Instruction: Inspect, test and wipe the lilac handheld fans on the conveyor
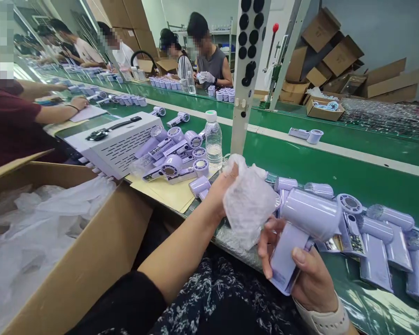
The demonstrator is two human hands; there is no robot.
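Observation:
My right hand (314, 274) grips a lilac handheld fan (288, 253) by its handle, shaped like a small hair dryer, with the barrel on top. My left hand (220, 193) holds a crumpled, translucent white plastic bag (249, 204) beside the fan's barrel; the bag hides most of the fingers. Whether bag and fan touch, I cannot tell. Several more lilac fans (377, 260), some in clear wrap, lie in a row to the right of my right hand. Another pile of fans (172, 163) rests beyond my left forearm.
An open carton (101, 251) with thin plastic bags stands at left. A water bottle (213, 142), a white metal case (115, 139) and a perforated post (243, 83) are ahead. One fan (305, 135) lies on the green conveyor belt (352, 158). Several people sit along the line.

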